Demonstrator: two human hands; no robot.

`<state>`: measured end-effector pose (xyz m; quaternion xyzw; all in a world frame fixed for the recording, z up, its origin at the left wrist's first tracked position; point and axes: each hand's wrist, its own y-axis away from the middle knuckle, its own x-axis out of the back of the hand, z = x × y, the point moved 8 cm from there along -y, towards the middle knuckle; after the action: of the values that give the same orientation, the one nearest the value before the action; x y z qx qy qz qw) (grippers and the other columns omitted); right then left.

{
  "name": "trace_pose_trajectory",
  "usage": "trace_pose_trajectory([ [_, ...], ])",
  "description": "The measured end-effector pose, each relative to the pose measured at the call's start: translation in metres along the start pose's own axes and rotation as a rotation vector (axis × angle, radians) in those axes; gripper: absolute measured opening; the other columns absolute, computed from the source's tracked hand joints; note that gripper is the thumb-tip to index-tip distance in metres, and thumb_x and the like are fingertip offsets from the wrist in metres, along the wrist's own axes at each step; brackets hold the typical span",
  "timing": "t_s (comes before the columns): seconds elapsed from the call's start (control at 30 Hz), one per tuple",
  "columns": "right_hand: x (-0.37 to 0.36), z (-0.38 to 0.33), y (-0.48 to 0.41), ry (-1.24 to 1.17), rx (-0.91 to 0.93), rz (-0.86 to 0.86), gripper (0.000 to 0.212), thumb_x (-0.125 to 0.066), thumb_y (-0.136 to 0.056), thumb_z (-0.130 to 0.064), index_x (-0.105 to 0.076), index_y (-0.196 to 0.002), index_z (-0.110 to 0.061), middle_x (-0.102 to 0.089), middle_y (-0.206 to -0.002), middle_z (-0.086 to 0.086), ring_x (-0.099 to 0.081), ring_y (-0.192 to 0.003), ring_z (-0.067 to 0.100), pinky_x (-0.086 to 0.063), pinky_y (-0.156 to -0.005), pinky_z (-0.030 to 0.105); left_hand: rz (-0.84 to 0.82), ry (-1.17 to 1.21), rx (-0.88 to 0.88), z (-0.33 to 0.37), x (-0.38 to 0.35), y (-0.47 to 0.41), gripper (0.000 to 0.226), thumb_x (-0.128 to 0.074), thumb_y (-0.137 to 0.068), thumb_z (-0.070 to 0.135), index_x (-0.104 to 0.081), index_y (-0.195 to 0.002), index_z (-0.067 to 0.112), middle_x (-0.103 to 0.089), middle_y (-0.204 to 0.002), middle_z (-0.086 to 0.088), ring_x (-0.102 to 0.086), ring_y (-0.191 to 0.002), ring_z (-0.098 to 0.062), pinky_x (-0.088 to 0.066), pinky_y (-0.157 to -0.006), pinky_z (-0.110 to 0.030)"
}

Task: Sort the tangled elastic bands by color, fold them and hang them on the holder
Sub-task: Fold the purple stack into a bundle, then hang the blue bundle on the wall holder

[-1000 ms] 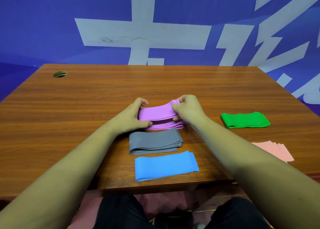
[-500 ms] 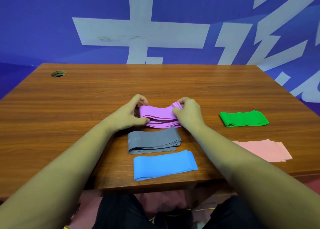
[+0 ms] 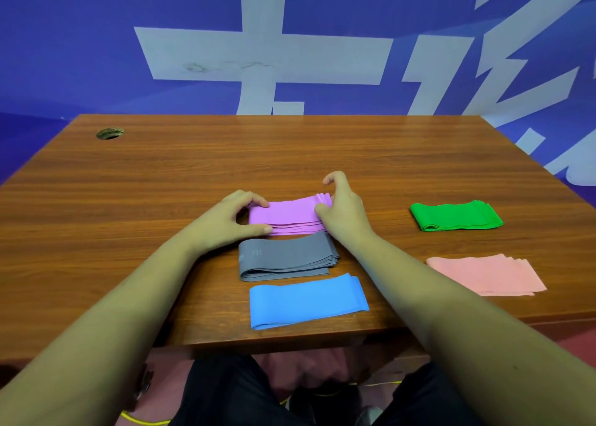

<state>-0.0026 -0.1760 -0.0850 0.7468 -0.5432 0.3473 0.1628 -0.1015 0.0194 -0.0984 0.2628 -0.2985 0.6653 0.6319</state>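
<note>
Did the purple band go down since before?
Yes. The purple band was bowed up off the table; now it lies flat on it, just behind the grey band.

The desk point(image 3: 161, 200) is wood-grain, reddish brown with a smooth, faintly glossy top that catches the light, and a round hole point(image 3: 110, 133) near its far left corner. The folded bands look like thin, matt rubbery sheet: purple point(image 3: 283, 214), grey point(image 3: 287, 258), blue point(image 3: 306, 300), green point(image 3: 454, 216) and pale pink point(image 3: 483, 274). The blue wall point(image 3: 80, 55) behind has a slightly shiny, banner-like surface with pale lettering.
</note>
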Motion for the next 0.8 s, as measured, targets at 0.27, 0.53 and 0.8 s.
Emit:
trace_pose_trajectory([
  [0.27, -0.005, 0.017, -0.006, 0.083, -0.031, -0.023, 0.022, -0.063, -0.083, -0.019, -0.063, -0.104, -0.017, -0.058, -0.107, 0.006, -0.055, -0.099, 0.022, -0.036, -0.076, 0.027, 0.058, -0.065, 0.04, -0.008, -0.007, -0.001, 0.035, -0.07, -0.087, 0.033, -0.06, -0.119, 0.034, -0.049, -0.12, 0.01, -0.042, -0.118, -0.007, -0.034, -0.099, -0.027],
  [0.53, 0.015, -0.002, 0.005, 0.137, -0.011, -0.025, 0.04, -0.063, -0.085, -0.022, -0.06, -0.125, -0.017, -0.056, -0.124, 0.011, -0.054, -0.116, 0.029, -0.045, -0.1, 0.038, 0.111, -0.014, 0.063, 0.019, 0.023, 0.014, 0.022, -0.065, -0.091, 0.017, -0.065, -0.111, 0.025, -0.053, -0.114, -0.002, -0.054, -0.104, -0.008, -0.033, -0.086, 0.0],
  [0.8, 0.023, -0.066, 0.073, 0.074, 0.258, -0.128, 0.016, -0.062, -0.081, -0.012, -0.068, -0.096, -0.012, -0.062, -0.097, 0.007, -0.058, -0.092, 0.023, -0.042, -0.085, 0.03, 0.181, -0.079, 0.086, 0.034, 0.025, 0.079, 0.016, -0.065, -0.088, 0.012, -0.064, -0.085, 0.027, -0.058, -0.089, 0.001, -0.054, -0.079, -0.007, -0.04, -0.07, -0.018],
])
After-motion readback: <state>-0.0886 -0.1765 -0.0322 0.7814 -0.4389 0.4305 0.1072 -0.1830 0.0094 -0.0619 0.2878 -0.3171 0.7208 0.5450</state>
